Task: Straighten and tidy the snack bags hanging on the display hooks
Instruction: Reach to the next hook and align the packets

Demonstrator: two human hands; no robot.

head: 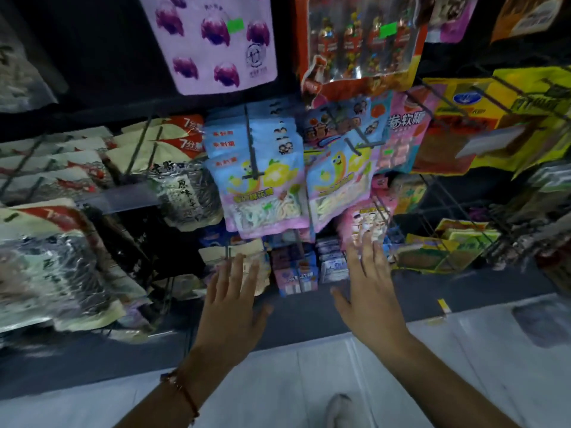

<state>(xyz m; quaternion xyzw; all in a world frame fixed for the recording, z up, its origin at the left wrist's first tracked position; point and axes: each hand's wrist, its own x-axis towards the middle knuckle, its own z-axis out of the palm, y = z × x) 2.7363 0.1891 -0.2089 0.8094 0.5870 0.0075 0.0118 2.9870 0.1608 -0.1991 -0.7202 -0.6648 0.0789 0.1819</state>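
Observation:
Snack bags hang in rows on dark wire hooks of a black display rack. My left hand (232, 299) reaches forward with straight, spread fingers toward a beige bag (247, 257) on a low hook; its fingertips lie over the bag's front. My right hand (369, 281) is also flat and spread, fingertips at the lower edge of a pink bag (364, 220). Above them hang two rows of blue and pink bags (262, 193) with a yellow cartoon figure, the right row (336, 186) tilted. Neither hand holds anything.
Sunflower seed bags (185, 193) and red-and-cream bags (52, 242) fill the left hooks. Yellow bags (482, 125) hang at the right, small blue packs (296, 273) low in the middle. A lilac bag (213, 41) and an orange bag (361, 44) hang above. Pale floor tiles (463, 366) lie below.

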